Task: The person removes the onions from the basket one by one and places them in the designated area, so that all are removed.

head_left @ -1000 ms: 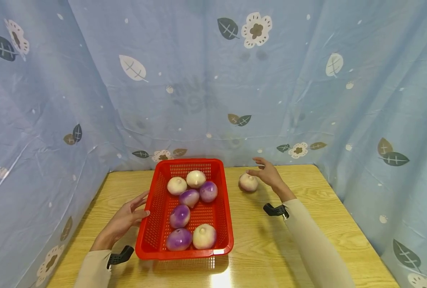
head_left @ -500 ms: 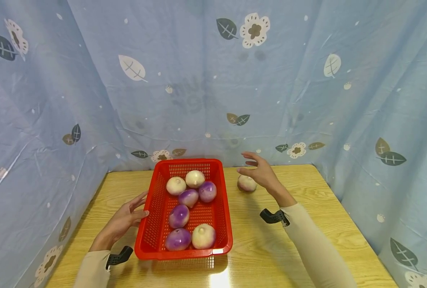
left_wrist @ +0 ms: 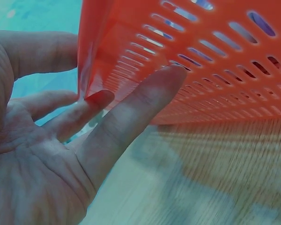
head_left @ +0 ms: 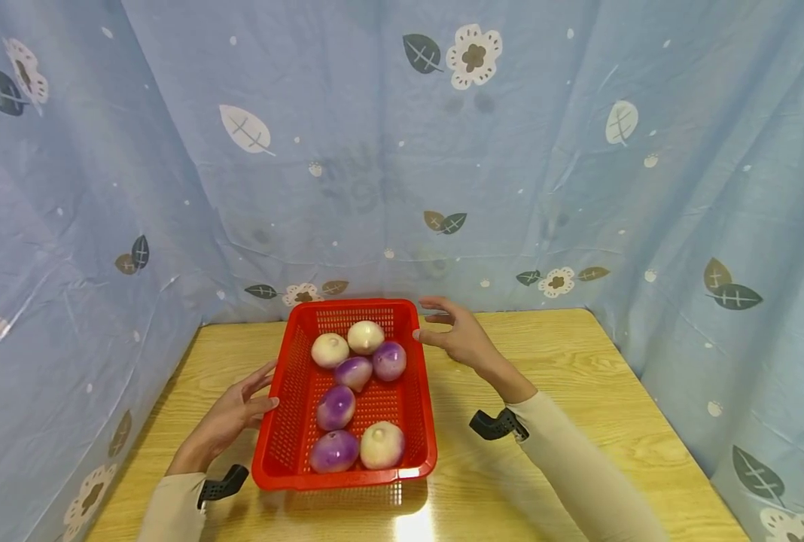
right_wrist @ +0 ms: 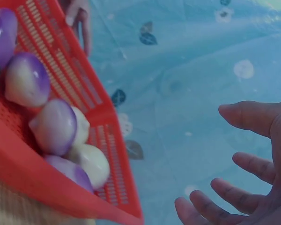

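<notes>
Red basket [head_left: 344,482] mid-table. Seven purple-and-white turnips [head_left: 336,408] inside: three pale side up at 11, 1 and 5 o'clock, four purple side up at 2, 12, centre and 7. Loading looks well advanced, by my judgement.

Left hand [head_left: 231,418] at the basket's 9 o'clock: thumb at the rim, fingers extended against the outer wall, apparently steadying rather than clamped. Right hand [head_left: 458,331] at 2 o'clock, bare, thumb and fingers apart, just beside the rim, apart from it in the wrist view.

What remains: unclear; the wooden table [head_left: 544,361] behind that hand is partly hidden.
</notes>
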Available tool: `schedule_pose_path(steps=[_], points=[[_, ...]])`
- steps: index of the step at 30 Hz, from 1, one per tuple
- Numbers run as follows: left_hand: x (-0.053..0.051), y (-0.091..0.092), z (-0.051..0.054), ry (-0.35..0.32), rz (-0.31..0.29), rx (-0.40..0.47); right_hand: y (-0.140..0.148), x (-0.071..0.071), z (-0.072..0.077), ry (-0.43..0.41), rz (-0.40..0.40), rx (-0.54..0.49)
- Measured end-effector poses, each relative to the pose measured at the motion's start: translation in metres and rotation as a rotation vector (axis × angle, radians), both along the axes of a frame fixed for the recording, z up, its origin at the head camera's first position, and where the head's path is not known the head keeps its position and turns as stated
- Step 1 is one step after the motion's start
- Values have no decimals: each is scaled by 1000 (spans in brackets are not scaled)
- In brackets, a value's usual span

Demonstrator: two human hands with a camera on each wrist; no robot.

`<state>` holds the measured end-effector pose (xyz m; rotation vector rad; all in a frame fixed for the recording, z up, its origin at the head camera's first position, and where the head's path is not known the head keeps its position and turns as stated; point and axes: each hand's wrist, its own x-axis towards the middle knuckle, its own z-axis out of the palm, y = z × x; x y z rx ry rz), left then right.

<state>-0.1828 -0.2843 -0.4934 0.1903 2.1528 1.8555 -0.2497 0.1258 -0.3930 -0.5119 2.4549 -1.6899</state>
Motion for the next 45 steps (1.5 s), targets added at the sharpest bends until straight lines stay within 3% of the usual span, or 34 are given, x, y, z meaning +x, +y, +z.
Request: schedule_pose_path(steps=[5, 11, 21, 26, 32, 42, 45], points=[[-2, -1, -1, 7, -15, 3, -17, 2, -9, 7, 41, 9], [-4, -2, -6, -20, 9, -4, -37, 5, -18, -20, 130, 36], [-1, -2, -2, -10, -4, 10, -66, 9, -23, 15, 243, 113], [-1, -2, -3, -24, 7, 10, -79, 10, -32, -33, 315, 118], [-1, -3, -5, -27, 21, -1, -96, 9, -43, -25, 328, 187], [-2, -3, -4, -32, 8, 17, -119, 10, -55, -163, 374, 275], [-2, -3, -4, -32, 8, 13, -124, 10, -58, -164, 394, 336]])
